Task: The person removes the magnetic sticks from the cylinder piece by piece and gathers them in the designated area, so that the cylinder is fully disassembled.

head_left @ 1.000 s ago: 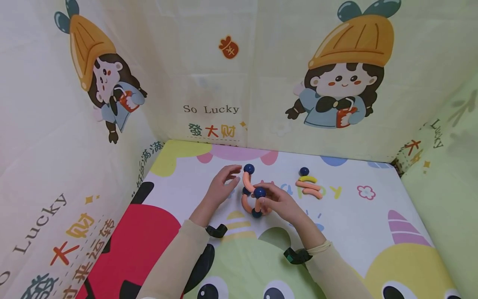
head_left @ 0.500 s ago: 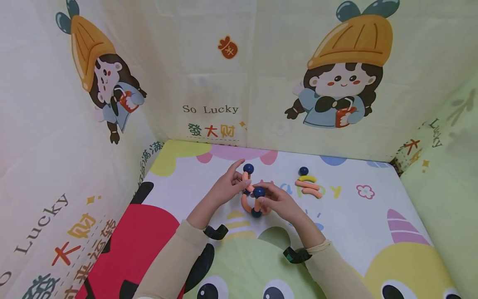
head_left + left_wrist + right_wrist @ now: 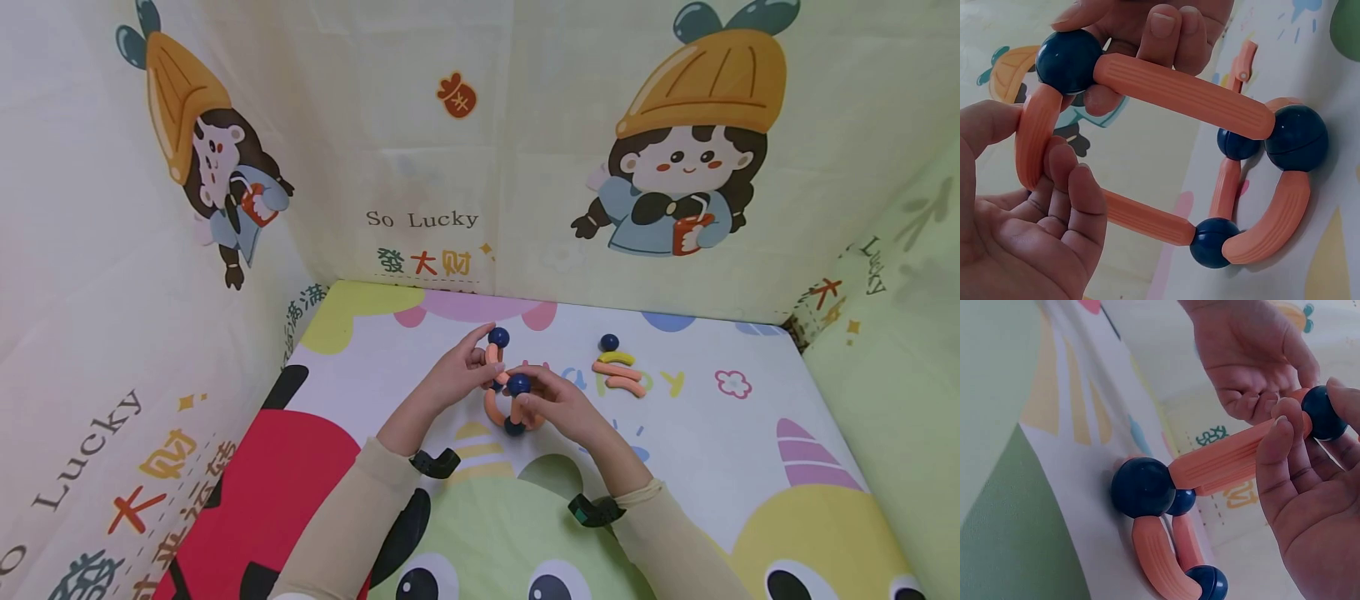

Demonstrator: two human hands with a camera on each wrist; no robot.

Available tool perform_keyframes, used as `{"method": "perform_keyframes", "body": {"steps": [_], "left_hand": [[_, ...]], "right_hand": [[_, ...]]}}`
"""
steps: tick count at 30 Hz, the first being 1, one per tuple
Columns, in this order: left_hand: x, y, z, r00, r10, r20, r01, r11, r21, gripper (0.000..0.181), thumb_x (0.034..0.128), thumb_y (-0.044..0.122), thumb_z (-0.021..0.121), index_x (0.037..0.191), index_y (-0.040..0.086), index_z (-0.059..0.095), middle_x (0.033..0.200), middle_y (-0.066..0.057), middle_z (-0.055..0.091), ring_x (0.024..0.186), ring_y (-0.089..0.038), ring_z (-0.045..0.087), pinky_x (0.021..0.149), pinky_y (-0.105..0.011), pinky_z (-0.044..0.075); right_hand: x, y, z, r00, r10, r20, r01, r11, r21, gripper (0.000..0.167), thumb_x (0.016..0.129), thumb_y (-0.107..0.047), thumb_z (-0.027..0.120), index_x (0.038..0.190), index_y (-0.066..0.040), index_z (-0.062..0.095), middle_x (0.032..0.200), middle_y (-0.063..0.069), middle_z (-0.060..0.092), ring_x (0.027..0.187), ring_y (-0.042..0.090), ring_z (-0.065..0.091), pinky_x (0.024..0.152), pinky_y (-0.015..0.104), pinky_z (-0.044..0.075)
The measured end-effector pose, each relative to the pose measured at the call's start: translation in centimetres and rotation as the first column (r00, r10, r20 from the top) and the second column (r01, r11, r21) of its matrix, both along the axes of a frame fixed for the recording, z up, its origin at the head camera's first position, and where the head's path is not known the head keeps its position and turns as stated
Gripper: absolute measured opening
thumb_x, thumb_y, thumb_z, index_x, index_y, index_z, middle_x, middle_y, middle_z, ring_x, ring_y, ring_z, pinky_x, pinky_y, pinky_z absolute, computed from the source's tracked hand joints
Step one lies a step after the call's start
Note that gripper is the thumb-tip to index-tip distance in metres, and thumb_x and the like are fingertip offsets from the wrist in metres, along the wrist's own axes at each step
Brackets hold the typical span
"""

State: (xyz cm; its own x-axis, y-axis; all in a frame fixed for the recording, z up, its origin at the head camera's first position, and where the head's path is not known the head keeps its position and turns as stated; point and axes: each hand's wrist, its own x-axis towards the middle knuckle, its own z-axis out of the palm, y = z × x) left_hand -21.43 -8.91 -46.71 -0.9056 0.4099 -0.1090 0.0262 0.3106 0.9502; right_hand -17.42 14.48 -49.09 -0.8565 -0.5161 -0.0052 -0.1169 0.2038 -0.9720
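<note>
Orange rod (image 3: 1032, 140): left fingers (image 3: 1060, 164) pinch | blue ball (image 3: 1069, 61): right fingers (image 3: 1275, 450) pinch | mat edge (image 3: 600, 311) beyond

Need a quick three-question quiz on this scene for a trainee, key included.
1. True or false: the left hand lies flat on the table.
2. Fill in: the right hand grips a navy ____.
3. Head view: how many loose pieces lie to the right of the ball-and-rod frame?

Key:
1. False; it pinches a curved orange rod.
2. Ball.
3. Four: loose ball, yellow piece, long orange piece, short orange piece.
</note>
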Motion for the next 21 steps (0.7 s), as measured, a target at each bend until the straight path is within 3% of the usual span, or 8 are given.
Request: {"method": "perform_keyframes", "body": {"steps": [6,9,12,14,21], "left_hand": [[-0.08,0.02,-0.18,1.0,-0.005,-0.007,0.005,1.0,-0.002,0.075,0.0947,0.029,0.066,0.156,0.035,0.023,0.083,-0.006,0.064,0.079,-0.026,0.065,0.082,-0.037,0.051],[-0.07,-0.03,-0.24,1.0,-0.01,-0.012,0.01,1.0,-0.002,0.076,0.0943,0.029,0.067,0.156,0.034,0.023,0.086,-0.007,0.065,0.08,-0.025,0.066,0.083,-0.039,0.053],[-0.13,-0.1,-0.47,1.0,-0.014,-0.019,0.014,1.0,0.012,0.077,0.0942,0.027,0.067,0.157,0.032,0.022,0.09,-0.007,0.065,0.081,-0.024,0.066,0.083,-0.041,0.055],[-0.12,-0.16,-0.56,1.0,-0.013,-0.023,0.013,1.0,0.018,0.078,0.0938,0.026,0.068,0.157,0.033,0.023,0.091,-0.007,0.064,0.081,-0.023,0.066,0.082,-0.04,0.056],[-0.26,-0.28,-0.73,0.997,-0.013,-0.072,0.014,1.0,0.011,0.078,0.0926,0.028,0.07,0.156,0.032,0.025,0.091,-0.006,0.061,0.077,-0.02,0.056,0.07,-0.028,0.048]], "right_hand": [[0.1,-0.06,0.06,1.0,0.007,-0.007,-0.007,1.0,-0.01,0.035,0.102,-0.026,0.055,0.138,-0.024,0.052,0.09,0.02,0.067,0.076,0.038,0.064,0.071,0.045,0.056],[0.23,-0.06,0.16,1.0,-0.021,0.004,0.021,0.999,0.025,0.036,0.101,-0.029,0.057,0.137,-0.028,0.053,0.096,0.015,0.07,0.084,0.032,0.066,0.083,0.045,0.054],[0.37,-0.05,0.24,0.999,-0.05,0.019,0.049,0.997,0.051,0.038,0.1,-0.031,0.058,0.138,-0.031,0.053,0.112,0.007,0.07,0.099,0.024,0.065,0.1,0.048,0.046],[0.42,-0.03,0.27,0.998,-0.058,0.023,0.057,0.997,0.053,0.039,0.1,-0.03,0.059,0.139,-0.031,0.052,0.12,0.005,0.068,0.104,0.023,0.063,0.104,0.049,0.042],[0.3,0.0,0.15,1.0,-0.019,0.009,0.019,1.0,0.014,0.037,0.101,-0.028,0.057,0.138,-0.029,0.052,0.1,0.015,0.071,0.085,0.028,0.067,0.086,0.039,0.051]]}}
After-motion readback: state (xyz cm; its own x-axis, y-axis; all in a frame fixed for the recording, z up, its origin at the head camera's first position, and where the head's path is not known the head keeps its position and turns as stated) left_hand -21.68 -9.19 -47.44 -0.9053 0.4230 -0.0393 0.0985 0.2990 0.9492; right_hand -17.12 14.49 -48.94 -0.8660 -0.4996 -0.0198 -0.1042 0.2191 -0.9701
